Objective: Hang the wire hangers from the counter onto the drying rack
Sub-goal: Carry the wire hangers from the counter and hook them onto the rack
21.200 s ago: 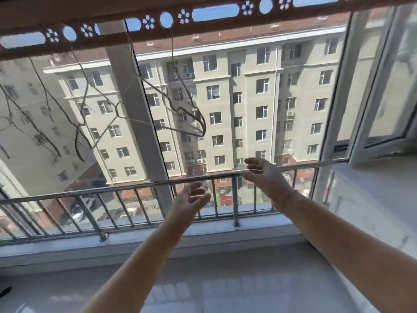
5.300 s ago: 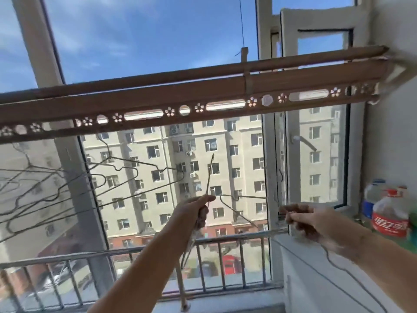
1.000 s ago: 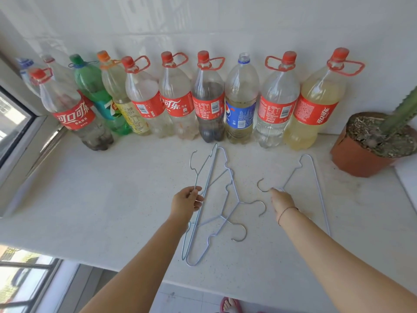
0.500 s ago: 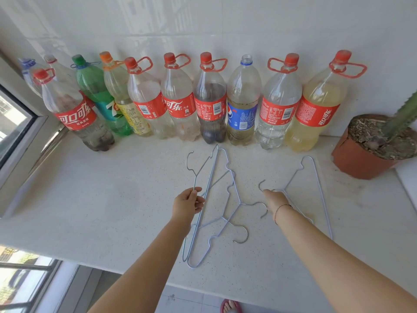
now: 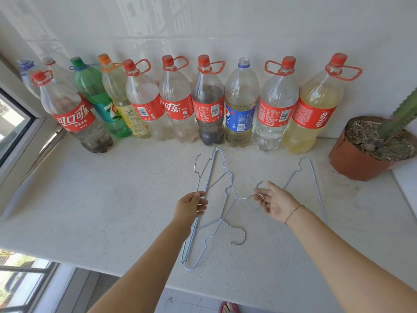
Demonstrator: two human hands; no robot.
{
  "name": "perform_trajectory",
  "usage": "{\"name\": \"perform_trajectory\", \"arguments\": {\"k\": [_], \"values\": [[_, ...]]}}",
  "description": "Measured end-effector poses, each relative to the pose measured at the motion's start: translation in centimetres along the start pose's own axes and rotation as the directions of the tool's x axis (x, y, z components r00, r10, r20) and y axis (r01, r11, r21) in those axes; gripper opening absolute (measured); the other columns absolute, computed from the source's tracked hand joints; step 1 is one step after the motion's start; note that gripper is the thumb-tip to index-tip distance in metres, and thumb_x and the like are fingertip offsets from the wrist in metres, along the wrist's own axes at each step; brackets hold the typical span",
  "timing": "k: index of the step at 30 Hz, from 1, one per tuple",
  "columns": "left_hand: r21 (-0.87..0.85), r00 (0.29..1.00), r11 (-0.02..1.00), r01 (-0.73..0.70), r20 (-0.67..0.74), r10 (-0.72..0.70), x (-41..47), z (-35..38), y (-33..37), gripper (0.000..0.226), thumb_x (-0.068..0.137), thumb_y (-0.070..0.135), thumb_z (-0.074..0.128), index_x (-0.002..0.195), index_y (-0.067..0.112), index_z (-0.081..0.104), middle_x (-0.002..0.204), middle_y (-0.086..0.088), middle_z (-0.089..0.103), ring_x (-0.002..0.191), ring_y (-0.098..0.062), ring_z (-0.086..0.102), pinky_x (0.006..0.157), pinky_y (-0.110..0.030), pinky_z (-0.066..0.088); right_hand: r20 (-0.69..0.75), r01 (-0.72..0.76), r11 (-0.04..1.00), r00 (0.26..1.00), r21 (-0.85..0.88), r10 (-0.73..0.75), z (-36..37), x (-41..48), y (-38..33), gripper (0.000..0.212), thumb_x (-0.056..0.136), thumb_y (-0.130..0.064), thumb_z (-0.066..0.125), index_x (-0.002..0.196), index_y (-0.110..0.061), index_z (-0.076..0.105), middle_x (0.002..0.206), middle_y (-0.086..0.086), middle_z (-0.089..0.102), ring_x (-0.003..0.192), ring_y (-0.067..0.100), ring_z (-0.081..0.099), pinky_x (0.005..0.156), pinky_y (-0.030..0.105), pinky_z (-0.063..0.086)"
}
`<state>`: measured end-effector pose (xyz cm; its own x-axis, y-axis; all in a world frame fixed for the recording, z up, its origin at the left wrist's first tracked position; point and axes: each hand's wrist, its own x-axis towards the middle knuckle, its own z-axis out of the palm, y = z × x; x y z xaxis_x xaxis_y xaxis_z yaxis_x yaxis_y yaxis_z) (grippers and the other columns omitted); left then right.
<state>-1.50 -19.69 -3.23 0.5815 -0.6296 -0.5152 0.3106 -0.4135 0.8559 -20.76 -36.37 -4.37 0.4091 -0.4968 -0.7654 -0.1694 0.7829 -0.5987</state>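
We see left hand [image 5: 191, 206] curled round long straight wire of tangled hangers [image 5: 234, 198], which lie flat on counter [image 5: 112, 199], centre front. Wires in heap cross one another, hooks interlaced. Right hand [image 5: 277, 203] just beside heap, fingers loose and spread, one hook at fingertips; we cannot tell whether finger sits inside it. Lone hanger [image 5: 316, 184] lies to right, partly behind right hand. Row of bottles [image 5: 176, 105] lines wall, close behind hanger tips. Cactus pot [image 5: 352, 159] near lone hanger's far corner. Window frame [image 5: 20, 136] well apart, left.
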Motion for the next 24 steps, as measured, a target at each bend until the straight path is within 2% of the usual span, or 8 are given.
{"name": "perform_trajectory", "arguments": {"k": [4,7,9,11,14,18,22,24], "values": [[0.052,0.998,0.998,0.034,0.055,-0.037,-0.1,0.2,-0.2,0.036,0.102,0.024,0.032,0.111,0.009,0.063,0.107,-0.007,0.067,0.095,-0.021,0.061,0.084,-0.031,0.046,0.297,0.032,0.993,0.953,0.113,-0.065,2.3,-1.3,-1.0,0.055,0.095,-0.052,0.030,0.106,-0.009,0.062,0.085,0.005,0.070,0.075,0.014,0.058,0.065,0.023,0.043],[0.102,0.992,0.993,0.058,0.108,-0.069,-0.7,0.2,-0.1,0.041,0.102,0.030,0.030,0.108,0.009,0.064,0.110,-0.006,0.068,0.100,-0.022,0.064,0.093,-0.036,0.045,0.424,0.069,0.994,0.900,0.085,-0.099,4.9,-1.6,-1.6,0.058,0.095,-0.054,0.027,0.109,-0.011,0.063,0.095,0.005,0.071,0.080,0.014,0.061,0.072,0.028,0.042],[0.096,0.986,0.993,0.073,0.145,-0.087,-1.1,0.3,0.2,0.042,0.101,0.034,0.031,0.103,0.007,0.064,0.102,-0.008,0.072,0.086,-0.022,0.068,0.087,-0.035,0.049,0.498,0.089,0.995,0.861,0.055,-0.104,6.3,-1.7,-1.9,0.058,0.095,-0.053,0.025,0.114,-0.012,0.062,0.101,0.005,0.070,0.085,0.015,0.062,0.075,0.029,0.042],[0.059,0.987,0.995,0.076,0.136,-0.083,-1.3,0.2,0.6,0.040,0.101,0.033,0.034,0.094,0.006,0.063,0.086,-0.009,0.072,0.064,-0.019,0.062,0.067,-0.028,0.051,0.518,0.105,0.994,0.849,0.027,-0.104,7.5,-1.7,-2.0,0.053,0.098,-0.047,0.025,0.114,-0.012,0.061,0.102,0.006,0.069,0.089,0.015,0.063,0.075,0.029,0.043],[0.073,0.999,0.997,0.010,0.046,-0.013,-1.2,-0.2,1.1,0.035,0.100,0.030,0.038,0.084,0.009,0.061,0.066,-0.005,0.056,0.052,-0.013,0.044,0.051,-0.021,0.038,0.426,0.290,0.941,0.884,-0.176,-0.193,8.6,-1.6,-2.0,0.031,0.100,-0.020,0.034,0.116,-0.011,0.058,0.100,0.006,0.064,0.085,0.012,0.059,0.071,0.023,0.042],[0.066,0.998,0.996,-0.064,0.019,0.063,-1.7,-1.3,2.1,0.032,0.099,0.026,0.043,0.078,0.011,0.061,0.058,0.000,0.045,0.046,-0.009,0.034,0.046,-0.019,0.029,0.470,0.634,0.580,0.772,-0.512,-0.428,9.2,-1.4,-2.7,0.039,0.088,-0.002,0.053,0.123,-0.017,0.057,0.107,0.002,0.053,0.092,0.007,0.052,0.081,0.015,0.041],[0.045,0.993,0.996,-0.074,0.095,0.069,-3.6,-2.8,3.8,0.031,0.099,0.025,0.041,0.078,0.011,0.060,0.054,0.003,0.042,0.044,-0.008,0.030,0.045,-0.019,0.025,0.650,0.785,0.214,0.606,-0.582,-0.458,10.6,-2.3,-4.5,0.036,0.081,-0.011,0.066,0.114,-0.025,0.064,0.112,-0.006,0.054,0.107,0.005,0.049,0.096,0.016,0.036],[0.032,0.988,0.996,-0.088,0.128,0.083,-4.8,-3.7,4.7,0.032,0.100,0.025,0.040,0.078,0.010,0.059,0.053,0.003,0.039,0.043,-0.008,0.026,0.043,-0.018,0.023,0.692,0.807,0.118,0.562,-0.579,-0.452,11.4,-3.1,-5.4,0.027,0.078,-0.017,0.070,0.102,-0.028,0.068,0.110,-0.006,0.060,0.107,0.007,0.053,0.099,0.021,0.038]]}}
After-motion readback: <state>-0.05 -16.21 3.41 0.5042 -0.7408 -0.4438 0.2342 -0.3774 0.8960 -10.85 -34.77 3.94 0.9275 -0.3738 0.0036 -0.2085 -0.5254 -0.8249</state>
